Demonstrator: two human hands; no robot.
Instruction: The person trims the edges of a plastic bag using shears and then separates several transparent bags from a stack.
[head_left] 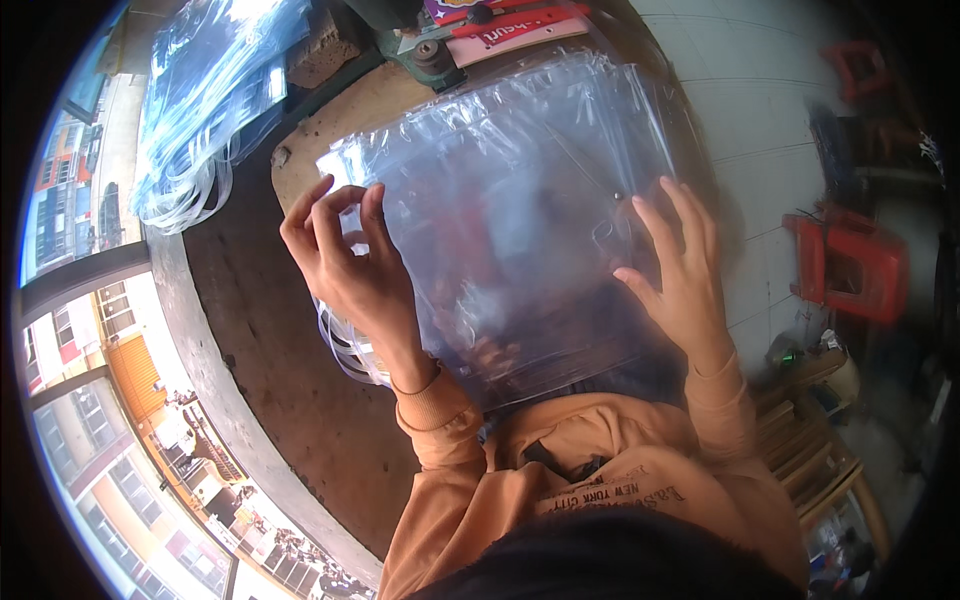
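Observation:
A stack of clear plastic bags or sheets (530, 250) lies spread in front of me, its near edge close to my lap. Over its left edge hovers my left hand (352, 265), fingers bent and apart, with nothing visible in them. My right hand (685, 265) rests at the right edge of the plastic, fingers and thumb spread, the fingertips on or just over the surface. A small dark dot (618, 196) shows near its fingers. Below my left wrist, pale loops of plastic strip (350, 345) stick out at the stack's left side.
More clear plastic with white looped strips (200, 150) hangs at the far left. Beyond the stack stand a dark metal fitting (430, 60) and a red-handled tool (510, 22). At right are a red stool (850, 262) and a wooden slatted bench (810, 430). A ledge (230, 370) runs along the left.

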